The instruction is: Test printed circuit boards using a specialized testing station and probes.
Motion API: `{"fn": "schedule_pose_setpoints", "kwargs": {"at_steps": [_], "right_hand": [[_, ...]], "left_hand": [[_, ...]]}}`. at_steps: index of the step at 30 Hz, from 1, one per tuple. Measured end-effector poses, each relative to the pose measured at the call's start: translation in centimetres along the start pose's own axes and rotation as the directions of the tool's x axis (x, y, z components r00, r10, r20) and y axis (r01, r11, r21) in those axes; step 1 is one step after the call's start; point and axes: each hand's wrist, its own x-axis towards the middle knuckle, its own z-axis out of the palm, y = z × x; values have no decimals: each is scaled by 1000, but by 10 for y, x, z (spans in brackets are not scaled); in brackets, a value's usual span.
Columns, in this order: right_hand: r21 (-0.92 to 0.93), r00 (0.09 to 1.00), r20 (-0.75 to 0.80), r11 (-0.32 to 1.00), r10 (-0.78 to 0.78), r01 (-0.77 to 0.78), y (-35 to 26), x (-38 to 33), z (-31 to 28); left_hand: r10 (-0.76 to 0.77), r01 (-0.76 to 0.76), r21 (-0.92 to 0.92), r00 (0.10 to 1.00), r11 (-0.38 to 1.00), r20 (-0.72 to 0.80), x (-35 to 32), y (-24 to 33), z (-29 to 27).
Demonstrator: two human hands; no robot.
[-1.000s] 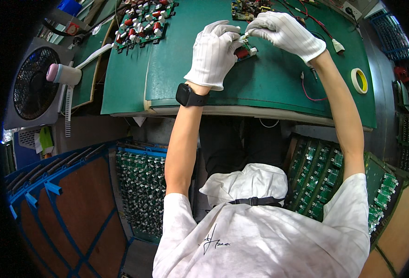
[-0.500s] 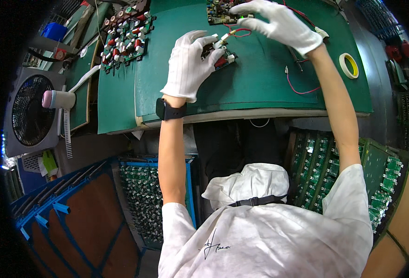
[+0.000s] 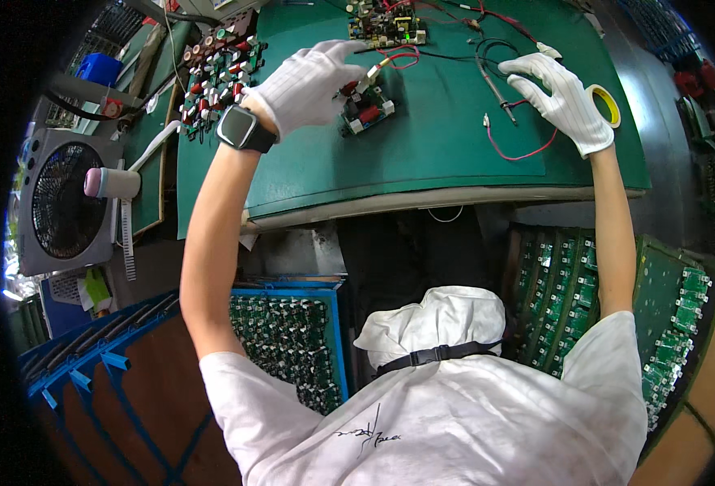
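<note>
My left hand [image 3: 309, 87], in a white glove, hovers at the left edge of a small circuit board [image 3: 367, 112] with red and white parts. Its fingers stretch to the right, open and slightly blurred; part of the board is hidden behind them. A white plug [image 3: 372, 74] with red and black wires sits at that board's far edge. My right hand [image 3: 558, 99], also gloved, is open with bent fingers, just right of a pen-like probe [image 3: 497, 95] on a black cord. Beside the probe lies a red lead with a white tip [image 3: 527, 155].
A larger circuit board [image 3: 386, 24] with a green light is at the back of the green mat [image 3: 422, 162]. Several boards [image 3: 221, 77] stand to the left. A yellow tape roll [image 3: 604, 105] lies at the right. A fan [image 3: 70, 193] and board racks [image 3: 288, 344] are below.
My left hand has moved left off the small board, uncovering more of it. My right hand has left the wires near the larger board and moved right and nearer, beside the probe.
</note>
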Motion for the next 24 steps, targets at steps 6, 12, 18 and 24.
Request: {"fn": "schedule_pose_setpoints", "kwargs": {"at_steps": [6,12,18,24], "right_hand": [[29,996,-27,996,86,-85,5,-23,-10],[23,989,-4,989,147,-147,16,-37,-7],[68,990,-5,988,139,-138,13,-29,0],[-209,999,50,978,0,10,29,-14,29]], "left_hand": [[57,-83,63,937,995,346,17,3,-5],[64,-59,-24,916,998,396,21,-1,-5],[-49,34,44,922,998,384,17,24,-9],[-101,111,-36,972,993,213,9,46,3]]}}
